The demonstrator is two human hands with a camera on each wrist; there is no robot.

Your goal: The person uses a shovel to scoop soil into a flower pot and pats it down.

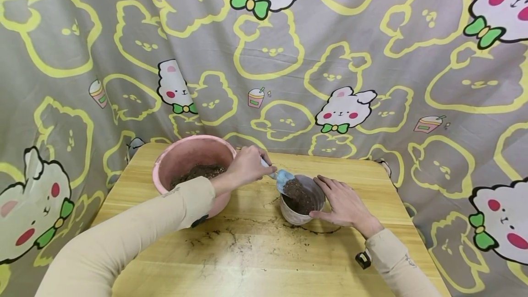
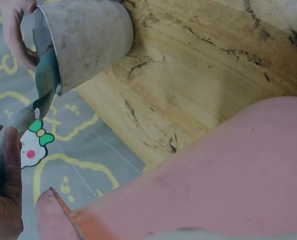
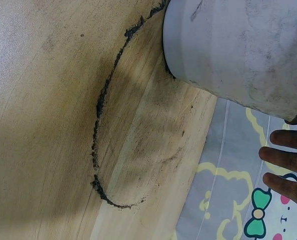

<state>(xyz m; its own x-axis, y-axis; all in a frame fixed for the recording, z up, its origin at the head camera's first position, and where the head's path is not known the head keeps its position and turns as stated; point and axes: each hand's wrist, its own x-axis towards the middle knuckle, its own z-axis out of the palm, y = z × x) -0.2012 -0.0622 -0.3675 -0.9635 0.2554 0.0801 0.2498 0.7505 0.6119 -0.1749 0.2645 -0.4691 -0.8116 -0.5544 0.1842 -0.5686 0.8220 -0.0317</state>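
My left hand (image 1: 247,165) grips the handle of a small blue trowel (image 1: 283,178), whose blade tilts over the rim of a grey-white flower pot (image 1: 294,217). Dark soil (image 1: 300,196) lies on the blade and inside the pot. In the left wrist view the trowel's blade (image 2: 47,82) reaches into the pot's mouth. My right hand (image 1: 344,203) rests against the pot's right side, fingers extended along the rim and thumb at the front. The right wrist view has several straight fingers (image 3: 286,160) beside the pot (image 3: 238,55).
Left of the pot stands a large pink tub (image 1: 158,173) with dark soil in it. Soil crumbs are scattered over the wooden table (image 1: 247,269), including a curved line of soil (image 3: 99,107) beside the pot. A patterned grey curtain (image 1: 284,90) hangs behind the table.
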